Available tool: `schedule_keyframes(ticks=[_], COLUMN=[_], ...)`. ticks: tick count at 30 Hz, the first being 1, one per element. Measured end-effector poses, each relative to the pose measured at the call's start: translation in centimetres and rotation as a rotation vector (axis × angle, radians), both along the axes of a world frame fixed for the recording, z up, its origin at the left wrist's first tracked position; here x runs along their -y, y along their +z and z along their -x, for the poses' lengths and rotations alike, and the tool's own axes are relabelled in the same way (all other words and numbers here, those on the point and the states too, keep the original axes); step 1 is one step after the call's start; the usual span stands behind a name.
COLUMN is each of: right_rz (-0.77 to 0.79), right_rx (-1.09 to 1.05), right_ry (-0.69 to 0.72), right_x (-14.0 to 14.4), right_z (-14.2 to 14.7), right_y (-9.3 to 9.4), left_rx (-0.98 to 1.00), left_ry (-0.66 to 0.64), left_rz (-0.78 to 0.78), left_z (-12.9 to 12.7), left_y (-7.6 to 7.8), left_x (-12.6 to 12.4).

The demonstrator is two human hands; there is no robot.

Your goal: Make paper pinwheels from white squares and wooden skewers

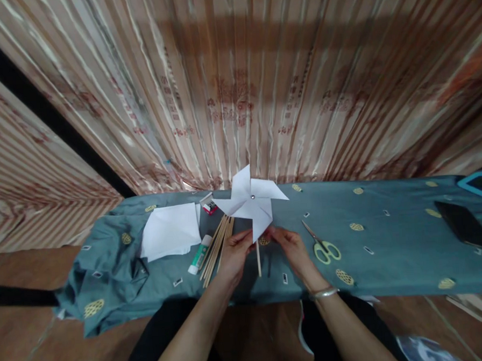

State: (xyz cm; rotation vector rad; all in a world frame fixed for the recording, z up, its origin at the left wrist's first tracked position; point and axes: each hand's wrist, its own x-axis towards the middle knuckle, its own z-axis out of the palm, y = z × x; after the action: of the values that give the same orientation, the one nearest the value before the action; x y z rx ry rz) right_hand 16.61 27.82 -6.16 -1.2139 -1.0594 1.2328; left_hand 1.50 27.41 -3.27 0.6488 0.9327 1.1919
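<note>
A white paper pinwheel [242, 206] with a small shiny pin at its centre stands over the middle of the cloth-covered table. Its thin wooden stick [258, 261] shows below the lowest blade. My left hand [235, 253] is closed around the stick just under the blades, its fingertips partly behind the paper. On the other side, my right hand [291, 247] has its fingers bent in close to the lowest blade; its fingertips are partly hidden, and I cannot tell whether they pinch the paper or only touch it.
Left of the pinwheel lie a stack of white paper [171, 231], a glue stick [199, 254], several wooden sticks [216, 252] and a small red-and-white box [208, 205]. Green-handled scissors [326, 251] rest to the right. A black phone [465, 225] and a blue-framed device [481, 185] lie far right.
</note>
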Motion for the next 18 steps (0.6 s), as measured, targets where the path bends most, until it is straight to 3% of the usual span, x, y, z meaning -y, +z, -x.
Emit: schedule_keyframes(ticks=[7, 18], right_rz=[0.005, -0.039], right_rx=[0.024, 0.061], right_ry=[0.348, 0.345], right_x=[1.0, 1.6], right_z=[2.2, 2.7], right_y=[0.0, -1.3], left_rx=[-0.075, -0.094], left_ry=[0.054, 0.038], left_rz=[-0.033, 0.010], left_z=[0.4, 0.4], left_y=[-0.4, -0.4], left_x=[-1.4, -0.6])
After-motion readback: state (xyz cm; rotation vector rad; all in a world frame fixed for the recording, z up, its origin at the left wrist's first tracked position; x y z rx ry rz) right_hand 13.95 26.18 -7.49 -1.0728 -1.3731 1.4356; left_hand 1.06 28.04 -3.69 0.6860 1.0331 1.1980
